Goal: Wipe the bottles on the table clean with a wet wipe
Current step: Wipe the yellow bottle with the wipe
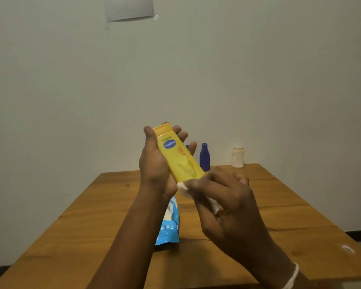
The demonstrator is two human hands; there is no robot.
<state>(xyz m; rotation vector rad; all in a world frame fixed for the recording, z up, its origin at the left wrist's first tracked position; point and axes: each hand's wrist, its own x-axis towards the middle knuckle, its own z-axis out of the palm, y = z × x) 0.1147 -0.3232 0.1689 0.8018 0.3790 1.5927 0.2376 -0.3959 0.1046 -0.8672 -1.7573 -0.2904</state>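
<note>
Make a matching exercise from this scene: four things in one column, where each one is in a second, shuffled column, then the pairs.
Things
1. yellow bottle
2. wet wipe
3. white bottle
4. blue wipes pack

Places
A. far right corner of the table
B. lying on the table under the arms
C. held up in the left hand
D. in the right hand

Pairs: 1-C, 2-D, 3-A, 4-B
</note>
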